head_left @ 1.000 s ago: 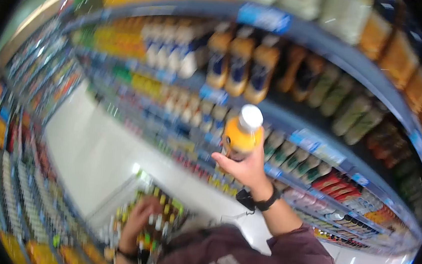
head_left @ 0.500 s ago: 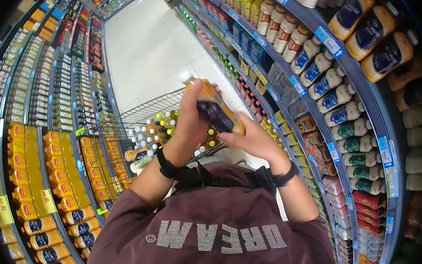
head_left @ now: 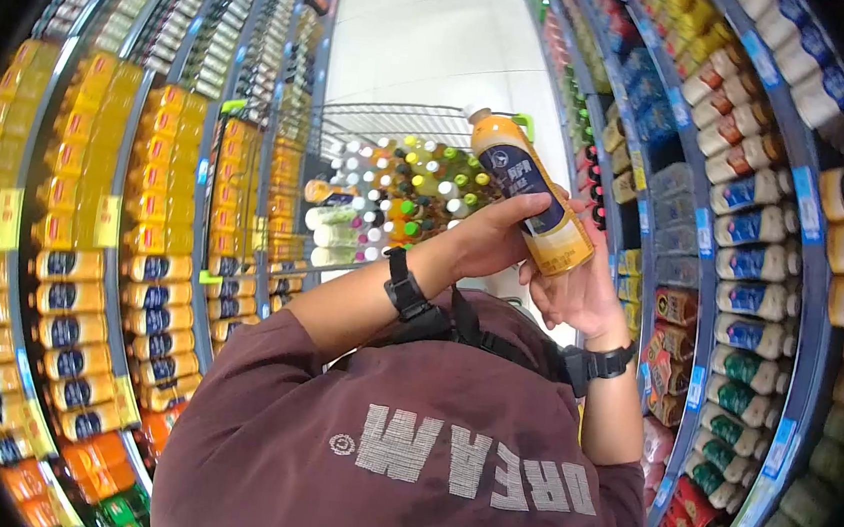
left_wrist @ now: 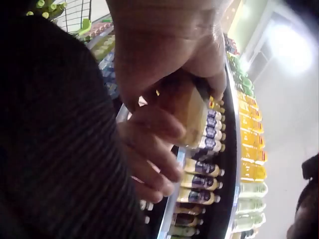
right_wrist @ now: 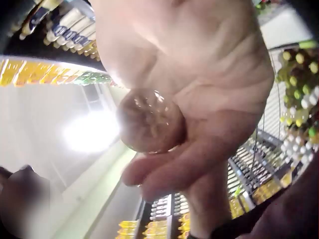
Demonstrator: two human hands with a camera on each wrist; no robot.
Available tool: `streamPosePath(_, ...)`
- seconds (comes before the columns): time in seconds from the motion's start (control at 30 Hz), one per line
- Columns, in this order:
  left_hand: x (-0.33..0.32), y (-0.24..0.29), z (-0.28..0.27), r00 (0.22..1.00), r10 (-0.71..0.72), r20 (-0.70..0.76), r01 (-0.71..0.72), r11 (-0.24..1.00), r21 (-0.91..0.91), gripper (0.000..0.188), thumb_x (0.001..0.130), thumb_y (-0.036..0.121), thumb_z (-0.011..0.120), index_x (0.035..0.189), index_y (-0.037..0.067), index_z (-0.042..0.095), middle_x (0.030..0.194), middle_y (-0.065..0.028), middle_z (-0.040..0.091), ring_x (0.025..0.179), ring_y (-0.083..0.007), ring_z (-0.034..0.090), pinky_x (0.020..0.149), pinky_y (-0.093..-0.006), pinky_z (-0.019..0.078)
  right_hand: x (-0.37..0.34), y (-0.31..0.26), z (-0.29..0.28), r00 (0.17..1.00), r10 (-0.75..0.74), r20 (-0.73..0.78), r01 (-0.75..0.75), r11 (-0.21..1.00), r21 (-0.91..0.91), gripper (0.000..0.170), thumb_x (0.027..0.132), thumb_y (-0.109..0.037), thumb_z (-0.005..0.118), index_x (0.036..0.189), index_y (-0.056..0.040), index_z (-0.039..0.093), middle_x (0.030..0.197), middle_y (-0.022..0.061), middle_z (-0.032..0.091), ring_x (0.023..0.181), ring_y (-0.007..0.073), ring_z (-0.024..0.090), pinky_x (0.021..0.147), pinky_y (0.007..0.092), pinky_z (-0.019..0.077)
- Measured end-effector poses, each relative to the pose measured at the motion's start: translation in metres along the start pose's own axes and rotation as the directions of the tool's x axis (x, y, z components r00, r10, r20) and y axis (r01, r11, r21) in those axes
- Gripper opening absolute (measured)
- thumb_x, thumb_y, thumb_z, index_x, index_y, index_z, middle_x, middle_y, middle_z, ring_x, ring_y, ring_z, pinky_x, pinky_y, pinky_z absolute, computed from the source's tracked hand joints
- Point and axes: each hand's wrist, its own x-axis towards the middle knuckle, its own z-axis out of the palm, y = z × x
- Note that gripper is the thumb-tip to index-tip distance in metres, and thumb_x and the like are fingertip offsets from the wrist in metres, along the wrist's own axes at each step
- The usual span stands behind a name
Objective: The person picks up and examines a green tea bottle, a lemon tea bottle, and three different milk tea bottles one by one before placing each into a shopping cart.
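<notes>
My left hand (head_left: 497, 235) grips an orange drink bottle (head_left: 510, 149) with a dark blue label and a pale cap, its thumb lying across the label. The bottle leans with the cap pointing forward and left and the base toward my body. My right hand (head_left: 580, 295) is at the lower end of the bottle, palm toward it, with loosely bent fingers touching near the base. In the right wrist view the round base of the bottle (right_wrist: 151, 120) shows close to the right palm. The left wrist view has the bottle's lower side (left_wrist: 192, 119) with fingertips beside it.
A wire shopping cart (head_left: 395, 109) full of bottles stands just ahead of me. Shelves with orange bottles (head_left: 67, 358) rise on the left, and shelves with white and green bottles (head_left: 749, 257) on the right. A pale tiled floor (head_left: 442, 34) runs between them.
One second ago the right hand held the bottle by the right shelf and the left hand was apart. Then both hands held it over the cart; now it has turned label up.
</notes>
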Motion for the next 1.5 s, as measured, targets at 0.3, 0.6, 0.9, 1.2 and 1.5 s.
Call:
streamPosePath(0.3,-0.028,0.006,-0.068,0.903,0.021,-0.429,0.129,0.939,0.318,0.051,0.094,0.037,0.075,0.132,0.006,0.061,0.122,-0.0062,0.069,0.115,-0.0201,0.066,0.102,-0.0393,0.0484,0.060,0.023,-0.009,0.885,-0.445,-0.140,-0.060,0.188,-0.980,0.064,0.090,-0.027,0.081,0.140,-0.0025,0.049,0.106,0.0138,0.071,0.090,0.0253,0.074,0.072,0.0305,0.0583)
streamPosePath(0.6,-0.064,0.031,-0.165,0.906,-0.052,-0.420,0.127,0.980,0.154,0.049,0.093,0.024,0.076,0.132,0.007,0.052,0.116,-0.0070,0.066,0.104,-0.0181,0.067,0.088,-0.0352,0.0563,0.131,0.040,-0.022,0.914,0.093,-0.395,-0.382,0.525,-0.760,0.064,0.103,-0.061,0.052,0.123,-0.0010,0.064,0.100,0.0171,0.074,0.084,0.0218,0.074,0.075,0.0330,0.0585)
streamPosePath(0.9,-0.212,0.186,-0.428,0.514,0.440,-0.736,0.783,0.112,0.612,0.085,0.073,0.041,0.082,0.135,0.002,0.040,0.108,-0.0260,0.070,0.102,-0.0408,0.071,0.085,-0.0478,0.0568,0.098,0.116,-0.147,0.715,-0.467,-0.520,-0.424,0.301,-0.854,0.030,0.100,-0.028,0.067,0.108,0.0009,0.067,0.092,0.0117,0.073,0.084,0.0201,0.070,0.077,0.0336,0.0547)
streamPosePath(1.2,-0.217,0.279,-0.542,0.669,0.259,-0.696,0.730,-0.407,0.550,0.051,0.069,0.022,0.079,0.120,0.016,0.075,0.120,-0.0154,0.070,0.111,-0.0337,0.068,0.094,-0.0446,0.0564,0.022,0.231,-0.165,0.442,-0.197,-0.875,-0.722,0.501,-0.477,0.034,0.100,-0.033,0.062,0.106,-0.0002,0.065,0.098,0.0115,0.072,0.086,0.0196,0.070,0.073,0.0337,0.0549)
streamPosePath(1.5,-0.182,0.278,-0.615,0.737,0.209,-0.643,0.659,-0.433,0.614,0.053,0.068,0.018,0.083,0.120,0.013,0.073,0.120,-0.0156,0.070,0.111,-0.0353,0.068,0.094,-0.0446,0.0570,0.023,0.281,-0.098,0.162,-0.051,-0.986,-0.692,0.706,-0.150,0.037,0.103,-0.037,0.057,0.119,-0.0046,0.062,0.107,0.0095,0.072,0.093,0.0189,0.069,0.079,0.0338,0.0545)
